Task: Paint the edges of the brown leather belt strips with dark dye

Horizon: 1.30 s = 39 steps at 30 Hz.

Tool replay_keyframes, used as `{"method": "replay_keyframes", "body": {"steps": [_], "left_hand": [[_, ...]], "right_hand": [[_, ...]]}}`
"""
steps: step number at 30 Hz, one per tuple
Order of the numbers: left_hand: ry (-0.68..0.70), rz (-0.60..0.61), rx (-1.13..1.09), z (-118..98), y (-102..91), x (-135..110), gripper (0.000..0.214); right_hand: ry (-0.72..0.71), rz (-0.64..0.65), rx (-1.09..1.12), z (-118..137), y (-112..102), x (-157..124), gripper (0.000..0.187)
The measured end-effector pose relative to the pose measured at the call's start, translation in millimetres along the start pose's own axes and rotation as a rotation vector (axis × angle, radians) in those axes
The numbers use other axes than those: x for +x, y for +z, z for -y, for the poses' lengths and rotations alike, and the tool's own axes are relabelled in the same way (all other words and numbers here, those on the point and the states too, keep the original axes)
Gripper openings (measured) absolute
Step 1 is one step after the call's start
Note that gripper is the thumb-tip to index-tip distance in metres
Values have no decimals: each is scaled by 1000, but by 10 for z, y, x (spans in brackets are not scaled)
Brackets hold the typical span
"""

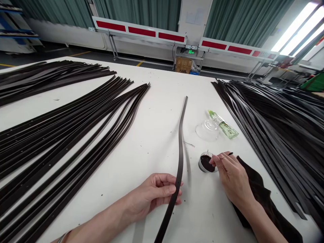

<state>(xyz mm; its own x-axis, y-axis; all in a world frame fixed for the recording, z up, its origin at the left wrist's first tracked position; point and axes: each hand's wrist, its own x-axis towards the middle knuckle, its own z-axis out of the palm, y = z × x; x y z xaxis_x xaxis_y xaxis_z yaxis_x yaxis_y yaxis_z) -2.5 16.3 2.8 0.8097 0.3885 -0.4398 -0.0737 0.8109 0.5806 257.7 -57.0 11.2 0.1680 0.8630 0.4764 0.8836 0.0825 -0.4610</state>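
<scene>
Left hand (154, 195) grips leather strap (180, 148); right hand (233, 177), stick (230, 154).

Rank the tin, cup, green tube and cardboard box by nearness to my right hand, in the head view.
1. Tin, just left of the right hand.
2. Cup and green tube, beyond the tin; too close to call.
3. Cardboard box, past the table's far edge.

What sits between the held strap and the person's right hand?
The head view shows a round tin of dark paste between the strap and right hand.
</scene>
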Motion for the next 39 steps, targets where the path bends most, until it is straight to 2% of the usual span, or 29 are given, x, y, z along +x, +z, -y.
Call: {"method": "replay_keyframes", "body": {"steps": [6,9,12,15,18,20,24,28,33,39], "left_hand": [[2,-22,-9,11,7,1,21],[9,-16,-12,19,4,1,21],[22,4,-4,30,-7,8,19],[27,19,-1,40,-13,15,18],[42,38,-2,47,-4,12,19],[47,41,-6,51,7,8,21],[30,38,6,64,9,12,26],[29,47,-18,83,2,28,28],[50,53,-38,91,22,36,32],[58,63,-26,91,17,45,32]], "right_hand": [[18,-12,25,9,-11,8,29],[68,-69,47,57,-83,-7,30],[293,-150,178,155,-164,-31,34],[558,-186,496,280,-184,-42,37],[608,-165,704,403,-138,-45,37],[549,-164,697,486,-94,-61,36],[366,-178,497,679,-41,-137,37],[175,-113,365,825,-35,-211,36],[-124,-38,428,786,12,-250,25],[-219,-46,464,734,65,-261,28]]}}
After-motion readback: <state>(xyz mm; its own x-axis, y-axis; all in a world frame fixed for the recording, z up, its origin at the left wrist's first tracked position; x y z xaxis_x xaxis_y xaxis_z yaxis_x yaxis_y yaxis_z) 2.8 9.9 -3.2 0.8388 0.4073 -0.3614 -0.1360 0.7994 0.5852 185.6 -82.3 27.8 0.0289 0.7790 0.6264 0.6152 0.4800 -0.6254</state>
